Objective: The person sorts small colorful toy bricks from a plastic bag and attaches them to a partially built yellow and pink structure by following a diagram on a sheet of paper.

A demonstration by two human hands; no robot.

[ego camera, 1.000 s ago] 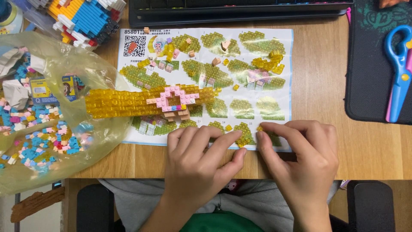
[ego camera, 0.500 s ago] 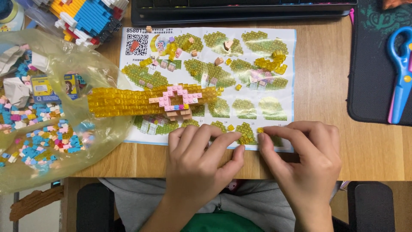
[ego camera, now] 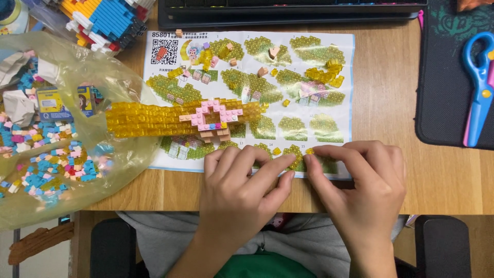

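Yellow translucent bricks (ego camera: 294, 157) pinched between fingertips of left hand (ego camera: 242, 193) and right hand (ego camera: 365, 185), both closed on them, at near edge of instruction sheet (ego camera: 319, 123) on wooden worktop (ego camera: 442, 180). Just beyond: long yellow brick strip (ego camera: 149, 119) with pink centre. Far left: plastic bag (ego camera: 77, 170) of loose bricks. Far right: blue scissors (ego camera: 478, 77).

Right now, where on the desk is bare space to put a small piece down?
Bare wood lies between the instruction sheet and the dark mat, and along the front edge beside the right hand. The left side is crowded: plastic bag of bricks, yellow strip.
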